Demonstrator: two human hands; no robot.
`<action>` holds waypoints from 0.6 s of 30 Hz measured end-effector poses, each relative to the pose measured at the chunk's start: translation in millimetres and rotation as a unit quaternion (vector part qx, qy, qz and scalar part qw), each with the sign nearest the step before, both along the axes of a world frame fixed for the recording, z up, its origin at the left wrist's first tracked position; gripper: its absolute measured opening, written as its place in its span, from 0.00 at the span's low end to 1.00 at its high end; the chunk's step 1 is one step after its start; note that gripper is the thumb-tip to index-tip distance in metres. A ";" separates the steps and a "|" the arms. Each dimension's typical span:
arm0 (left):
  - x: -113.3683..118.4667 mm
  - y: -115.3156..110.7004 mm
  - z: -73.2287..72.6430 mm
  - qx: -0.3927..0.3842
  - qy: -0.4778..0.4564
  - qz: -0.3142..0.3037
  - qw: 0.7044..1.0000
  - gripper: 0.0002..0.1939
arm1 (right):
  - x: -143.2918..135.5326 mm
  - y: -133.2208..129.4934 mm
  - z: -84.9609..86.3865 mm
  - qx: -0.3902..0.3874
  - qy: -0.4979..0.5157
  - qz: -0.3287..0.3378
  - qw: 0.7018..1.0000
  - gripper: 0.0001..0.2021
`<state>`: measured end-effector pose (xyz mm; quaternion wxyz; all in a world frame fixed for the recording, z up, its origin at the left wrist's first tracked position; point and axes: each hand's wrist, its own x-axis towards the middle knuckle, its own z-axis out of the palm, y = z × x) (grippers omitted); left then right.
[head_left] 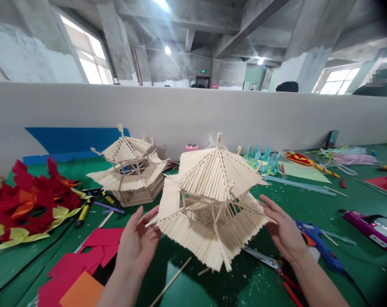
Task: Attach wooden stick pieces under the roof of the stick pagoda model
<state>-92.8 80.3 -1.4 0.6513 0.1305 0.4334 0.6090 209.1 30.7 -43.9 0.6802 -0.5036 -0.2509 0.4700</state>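
Observation:
A pavilion model made of thin wooden sticks point(209, 179), with two tiers of roof, is held between my hands, tipped slightly toward me. My left hand point(139, 238) grips it at the left edge of the lower roof, fingers partly hidden beneath. At the opposite edge, my right hand point(284, 230) holds it with the fingertips behind the eave. The underside of the model is out of sight, and a shadow falls on the green table point(193, 290) below. A second, similar stick pavilion point(132, 175) stands just behind on the left.
Red and orange paper pieces point(81, 264) and a red paper cluster point(33, 200) lie left. Scissors point(267, 258), a blue glue gun point(323, 245) and a purple tool point(369, 228) lie right. Loose sticks point(171, 281) lie in front. A white partition point(193, 111) rises behind.

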 end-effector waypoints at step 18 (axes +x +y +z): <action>15.6 -62.9 -7.5 -0.037 -0.092 0.037 0.994 0.12 | 36.6 64.8 7.9 0.012 -0.009 0.189 0.982 0.14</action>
